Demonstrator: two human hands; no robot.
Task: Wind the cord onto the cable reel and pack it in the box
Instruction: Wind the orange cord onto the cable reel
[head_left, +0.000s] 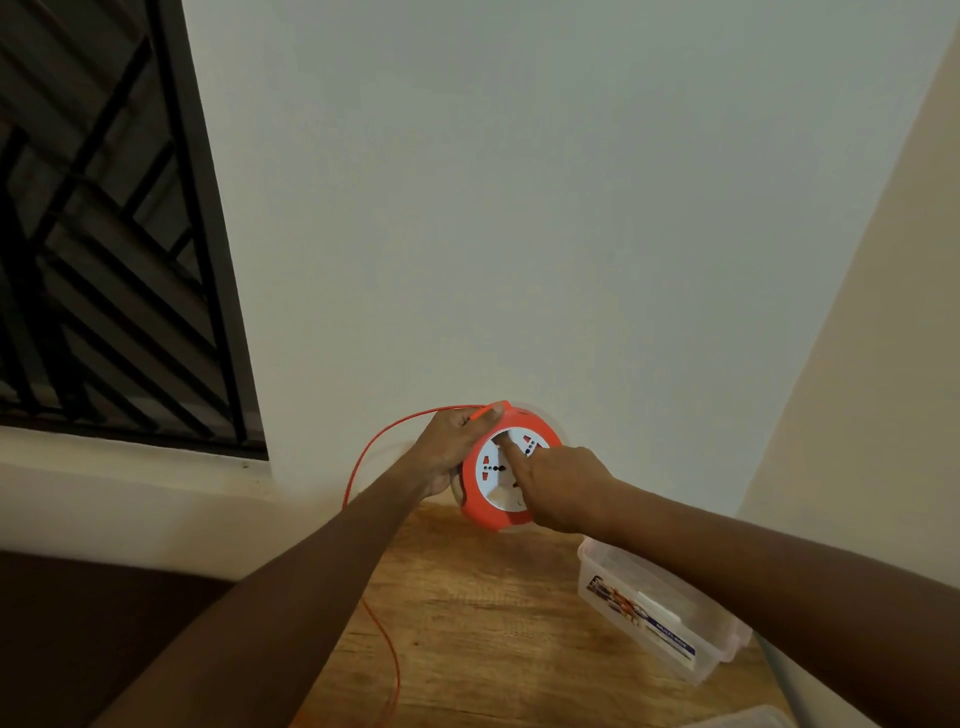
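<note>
Wooden table (483, 613), barred window (104, 234)
</note>
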